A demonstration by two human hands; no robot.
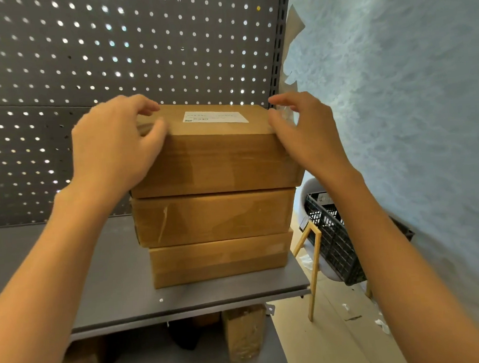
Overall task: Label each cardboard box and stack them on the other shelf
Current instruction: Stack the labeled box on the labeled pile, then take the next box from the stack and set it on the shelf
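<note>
Three brown cardboard boxes stand stacked on the grey metal shelf (99, 285). The top box (217, 157) carries a white label (215, 117) on its upper face. Under it lie the middle box (212, 218) and the bottom box (219, 261). My left hand (117, 146) presses against the top box's left end, fingers curled over its upper edge. On the right end my right hand (303, 130) touches the upper corner with the thumb, its fingers spread and lifted off the cardboard.
A grey pegboard (115, 49) backs the shelf. A textured pale blue wall (409, 103) stands on the right. Below it sits a black plastic crate (335, 237) on a white chair with wooden legs (315, 269). The lower shelf holds brown parcels (243, 333).
</note>
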